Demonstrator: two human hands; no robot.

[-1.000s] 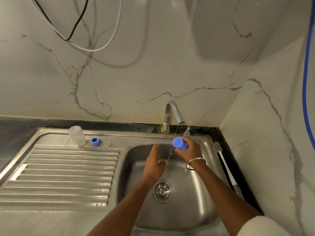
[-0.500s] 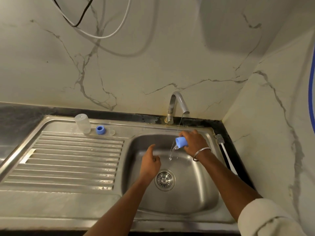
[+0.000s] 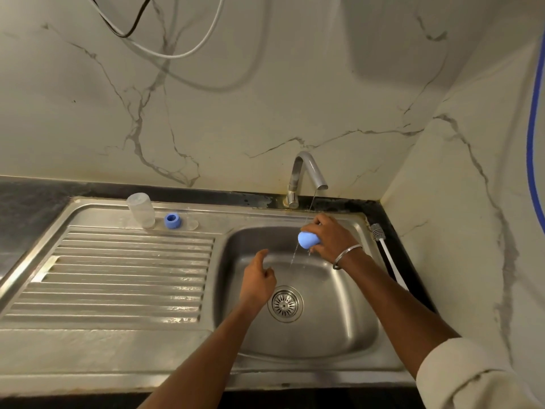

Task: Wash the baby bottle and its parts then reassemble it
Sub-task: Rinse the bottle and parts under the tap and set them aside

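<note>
My right hand [image 3: 331, 239] grips a blue bottle cap [image 3: 307, 240] over the sink basin [image 3: 348, 326], just under the thin stream from the tap [image 3: 306, 172]. Water pours out of the cap into the basin. My left hand [image 3: 258, 280] hovers lower left of it, fingers loosely curled, holding nothing. The clear bottle body [image 3: 141, 209] stands upside down on the back edge of the drainboard. Beside it sits the blue screw ring [image 3: 172, 221], and a clear teat [image 3: 191, 224] lies right of that.
A white bottle brush [image 3: 387, 258] lies along the sink's right rim on the black counter. The ribbed drainboard [image 3: 118, 276] spreads to the left. The drain strainer [image 3: 284, 304] sits mid-basin. Marble walls close in behind and at right; cables hang above.
My right hand has tipped the blue cap over, so water now spills from it. My left hand has drawn back from the stream toward me.
</note>
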